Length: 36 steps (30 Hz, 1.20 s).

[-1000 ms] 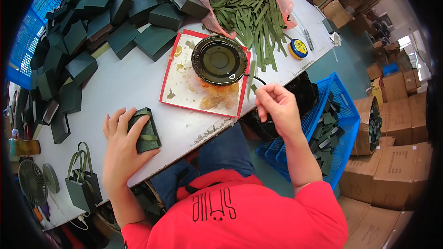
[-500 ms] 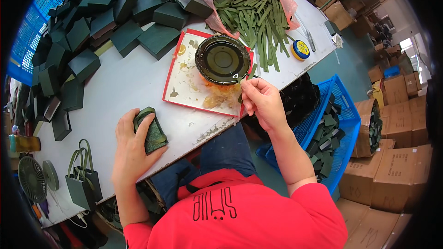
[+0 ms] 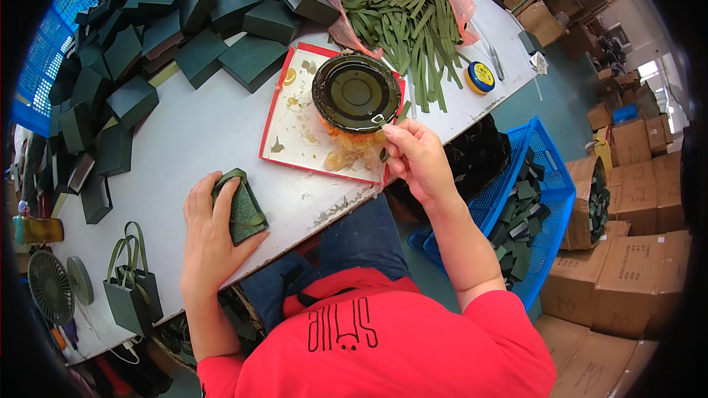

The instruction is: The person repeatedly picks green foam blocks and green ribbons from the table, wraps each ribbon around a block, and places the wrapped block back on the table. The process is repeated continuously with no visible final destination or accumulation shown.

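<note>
One left hand (image 3: 209,222) cupping green box (image 3: 244,211), right hand (image 3: 420,158) pinching, seemingly, ribbon (image 3: 384,154)

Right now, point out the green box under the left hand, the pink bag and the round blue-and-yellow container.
Green box (image 3: 244,208): head view, middle of its upper face.
Pink bag (image 3: 463,21): head view, right wall.
Round blue-and-yellow container (image 3: 482,77): head view, yellow face.

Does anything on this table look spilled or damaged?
Yes. Amber residue is smeared, like spillage, on the red-edged white board beside the black round dish, and the table's near edge looks chipped, with rough patches.
</note>
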{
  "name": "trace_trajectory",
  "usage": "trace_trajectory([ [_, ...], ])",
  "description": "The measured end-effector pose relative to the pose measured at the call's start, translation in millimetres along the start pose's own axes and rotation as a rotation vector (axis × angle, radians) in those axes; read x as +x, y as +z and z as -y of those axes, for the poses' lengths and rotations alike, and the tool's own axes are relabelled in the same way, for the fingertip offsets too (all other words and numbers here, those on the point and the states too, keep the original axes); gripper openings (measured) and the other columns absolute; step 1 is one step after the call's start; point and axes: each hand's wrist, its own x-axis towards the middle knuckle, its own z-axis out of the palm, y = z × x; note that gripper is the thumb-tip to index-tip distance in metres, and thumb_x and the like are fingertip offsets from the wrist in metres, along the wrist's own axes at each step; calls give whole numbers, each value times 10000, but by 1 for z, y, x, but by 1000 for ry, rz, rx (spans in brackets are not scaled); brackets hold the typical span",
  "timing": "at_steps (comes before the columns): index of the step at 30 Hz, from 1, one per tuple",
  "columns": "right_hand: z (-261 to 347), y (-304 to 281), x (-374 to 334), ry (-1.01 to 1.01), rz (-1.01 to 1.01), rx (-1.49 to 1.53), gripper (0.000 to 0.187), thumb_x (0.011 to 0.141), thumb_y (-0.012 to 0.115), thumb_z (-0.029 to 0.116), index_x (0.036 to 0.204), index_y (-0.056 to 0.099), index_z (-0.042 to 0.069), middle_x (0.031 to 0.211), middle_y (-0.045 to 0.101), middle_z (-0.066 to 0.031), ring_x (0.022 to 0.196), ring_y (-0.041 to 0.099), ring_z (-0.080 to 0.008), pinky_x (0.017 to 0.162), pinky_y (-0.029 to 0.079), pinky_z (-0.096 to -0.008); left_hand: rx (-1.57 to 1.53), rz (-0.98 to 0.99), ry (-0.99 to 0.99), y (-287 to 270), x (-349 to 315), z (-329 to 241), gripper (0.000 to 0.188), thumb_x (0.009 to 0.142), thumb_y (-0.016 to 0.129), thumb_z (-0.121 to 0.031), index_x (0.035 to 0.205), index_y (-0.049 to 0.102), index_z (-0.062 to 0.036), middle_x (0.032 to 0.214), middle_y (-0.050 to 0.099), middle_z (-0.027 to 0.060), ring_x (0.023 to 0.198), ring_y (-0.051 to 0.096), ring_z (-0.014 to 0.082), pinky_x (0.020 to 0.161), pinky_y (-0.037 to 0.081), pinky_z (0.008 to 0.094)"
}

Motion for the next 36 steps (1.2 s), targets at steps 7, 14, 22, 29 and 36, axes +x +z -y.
trace_trajectory([
  [7, 4, 0, -16, -59, -11, -16, 186, 976, 685, 171, 879, 573, 58, 670, 555, 6, 489, 453, -55, 442, 324, -217, -5, -24, -30, 0, 2, -5, 841, 636, 903, -215, 1370, 534, -35, 1485, 437, 206, 1351, 421, 424, 1137, 341, 511],
  [14, -4, 28, -62, 77, 263, -208, 155, 984, 686, 167, 937, 603, 45, 737, 596, 21, 561, 513, -31, 494, 377, -197, -317, -72, 194, -5, 8, -5, 881, 570, 941, -209, 1339, 551, -23, 1447, 513, 189, 1341, 463, 428, 1099, 425, 500],
  [22, -21, 68, -77, 338, 565, -262, 207, 986, 709, 198, 921, 588, 42, 739, 578, 50, 597, 481, -9, 521, 378, -194, -505, -25, 341, -9, 14, -12, 902, 556, 953, -232, 1348, 556, -59, 1435, 533, 141, 1260, 503, 394, 1053, 453, 479],
  [29, -25, 69, -74, 357, 600, -271, 217, 984, 712, 191, 896, 580, 42, 717, 541, 61, 603, 456, -2, 518, 342, -206, -541, -7, 373, -8, 17, -13, 911, 548, 955, -235, 1349, 555, -62, 1432, 535, 139, 1243, 509, 393, 1042, 458, 478],
  [36, -38, 67, -70, 290, 624, -386, 261, 967, 697, 162, 793, 572, 13, 698, 539, 55, 639, 466, -14, 556, 386, -230, -479, 21, 411, -10, 18, -18, 857, 533, 950, -220, 1285, 584, -32, 1412, 559, 157, 1223, 527, 401, 1028, 460, 478],
])
